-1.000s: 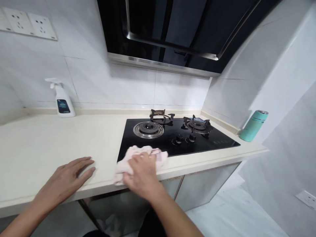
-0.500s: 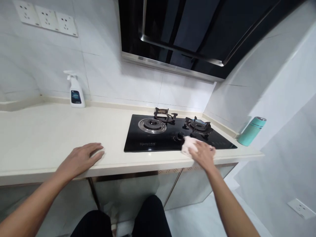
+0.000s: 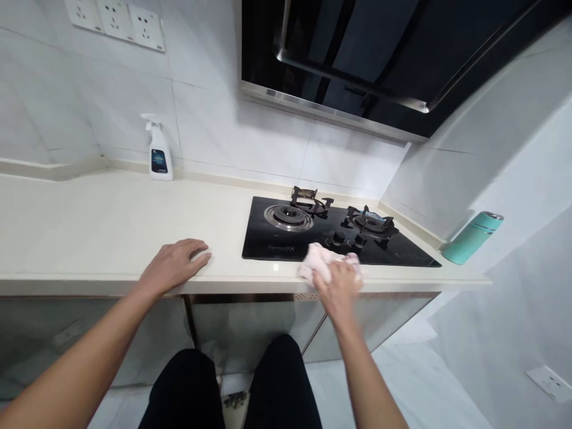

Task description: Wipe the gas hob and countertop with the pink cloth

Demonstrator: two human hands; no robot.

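My right grip (image 3: pixel 339 287) is closed around a crumpled pale pink cloth (image 3: pixel 322 262), which sits over the front edge of the black glass hob (image 3: pixel 277 250). My left grip (image 3: pixel 176 263) lies open on the pale stone surface (image 3: pixel 89 238), holding nothing. A spray bottle (image 3: pixel 158 156) stands at the back against the tiles. The cloth is on the front of the glass. No cloth is on the burners (image 3: pixel 288 217) or the rear glass, and I can't tell from here what's been cleaned.
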